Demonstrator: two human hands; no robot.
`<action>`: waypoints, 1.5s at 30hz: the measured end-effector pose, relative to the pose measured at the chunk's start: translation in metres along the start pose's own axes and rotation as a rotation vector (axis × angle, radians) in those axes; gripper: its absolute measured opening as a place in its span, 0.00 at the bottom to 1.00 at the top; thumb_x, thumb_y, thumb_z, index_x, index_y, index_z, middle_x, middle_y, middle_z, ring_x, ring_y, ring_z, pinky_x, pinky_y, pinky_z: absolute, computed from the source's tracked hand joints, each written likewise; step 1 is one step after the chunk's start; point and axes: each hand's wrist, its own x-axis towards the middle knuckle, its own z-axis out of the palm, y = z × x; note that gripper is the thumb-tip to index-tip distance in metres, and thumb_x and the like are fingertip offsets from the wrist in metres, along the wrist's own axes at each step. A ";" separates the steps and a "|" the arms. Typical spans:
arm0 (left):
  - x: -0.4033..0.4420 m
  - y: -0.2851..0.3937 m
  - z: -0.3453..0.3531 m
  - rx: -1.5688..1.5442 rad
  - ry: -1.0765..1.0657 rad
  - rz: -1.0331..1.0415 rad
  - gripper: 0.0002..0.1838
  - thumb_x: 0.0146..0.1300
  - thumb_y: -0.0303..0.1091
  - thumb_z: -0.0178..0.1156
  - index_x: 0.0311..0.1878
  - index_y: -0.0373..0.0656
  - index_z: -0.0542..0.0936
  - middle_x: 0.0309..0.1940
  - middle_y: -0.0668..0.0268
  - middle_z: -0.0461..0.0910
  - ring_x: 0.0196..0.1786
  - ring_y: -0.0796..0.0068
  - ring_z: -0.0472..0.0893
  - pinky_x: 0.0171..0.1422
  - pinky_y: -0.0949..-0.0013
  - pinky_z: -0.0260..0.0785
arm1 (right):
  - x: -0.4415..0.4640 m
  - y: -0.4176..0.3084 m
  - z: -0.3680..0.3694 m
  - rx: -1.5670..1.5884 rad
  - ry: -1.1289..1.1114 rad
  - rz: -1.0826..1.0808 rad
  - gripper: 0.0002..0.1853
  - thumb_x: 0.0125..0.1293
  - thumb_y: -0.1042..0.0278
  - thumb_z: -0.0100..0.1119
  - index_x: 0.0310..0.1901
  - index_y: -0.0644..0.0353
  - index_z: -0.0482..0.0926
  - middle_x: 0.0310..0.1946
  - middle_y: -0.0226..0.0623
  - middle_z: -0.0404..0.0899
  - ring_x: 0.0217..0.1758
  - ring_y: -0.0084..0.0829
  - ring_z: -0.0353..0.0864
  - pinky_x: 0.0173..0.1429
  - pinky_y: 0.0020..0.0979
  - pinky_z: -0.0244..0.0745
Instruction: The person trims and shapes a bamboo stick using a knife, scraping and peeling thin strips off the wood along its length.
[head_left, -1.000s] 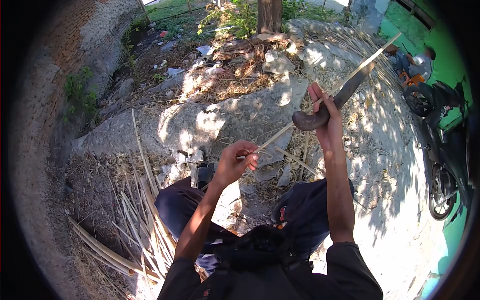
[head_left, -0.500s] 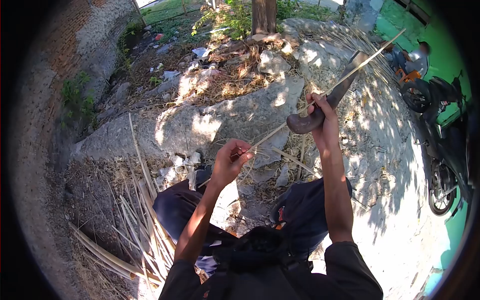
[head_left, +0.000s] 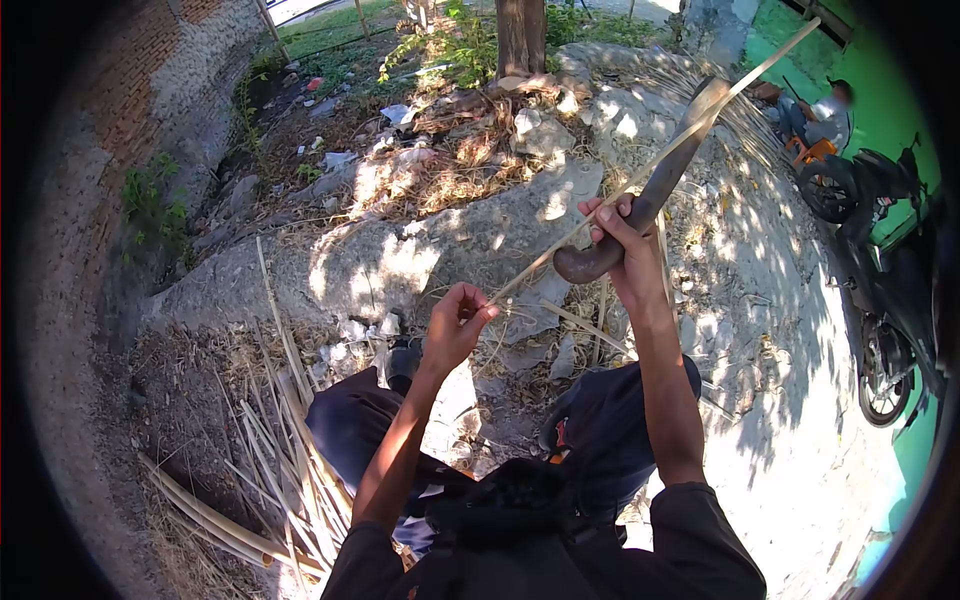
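Observation:
My left hand [head_left: 458, 328] pinches the near end of a thin, pale bamboo strip [head_left: 770, 60] between thumb and fingers. The strip slants up and to the right, across my right hand [head_left: 638, 262] and along the machete. That hand is closed round the machete [head_left: 675, 172], which has a dark, curved handle with a rounded knob end and a broad blade pointing away from me. My right thumb and fingers also press on the strip. Fine shavings hang near my left fingertips. Both hands are above the ground in front of my knees.
Split bamboo strips [head_left: 290, 470] lie in a heap at my left. Ahead is a rough concrete ledge [head_left: 480, 235], with a tree trunk [head_left: 522, 40] behind it. A motorcycle [head_left: 880, 330] and a seated person [head_left: 828, 122] are at the right by a green wall.
My right hand has shifted slightly left and down, the machete with it. The strip's far end reaches further up and right. My left hand has barely moved.

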 end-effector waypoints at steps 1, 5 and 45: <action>0.003 -0.004 0.001 0.057 0.010 0.043 0.12 0.65 0.29 0.72 0.42 0.40 0.77 0.32 0.70 0.81 0.37 0.80 0.81 0.45 0.71 0.76 | -0.001 0.002 0.003 -0.013 -0.036 -0.020 0.15 0.67 0.77 0.70 0.40 0.51 0.69 0.42 0.40 0.85 0.55 0.33 0.87 0.48 0.25 0.80; 0.004 -0.009 0.003 0.200 -0.001 0.052 0.12 0.64 0.29 0.73 0.41 0.39 0.78 0.34 0.64 0.83 0.40 0.71 0.86 0.51 0.65 0.79 | -0.007 0.016 0.011 -0.102 -0.086 -0.038 0.16 0.66 0.78 0.70 0.39 0.52 0.69 0.42 0.44 0.88 0.51 0.31 0.88 0.45 0.26 0.81; -0.040 0.107 -0.065 -0.192 0.326 0.281 0.06 0.77 0.25 0.56 0.52 0.35 0.76 0.47 0.56 0.85 0.54 0.63 0.87 0.63 0.61 0.82 | -0.068 0.146 0.041 -0.489 -0.343 0.075 0.12 0.65 0.69 0.74 0.36 0.64 0.78 0.36 0.35 0.90 0.29 0.17 0.80 0.31 0.26 0.75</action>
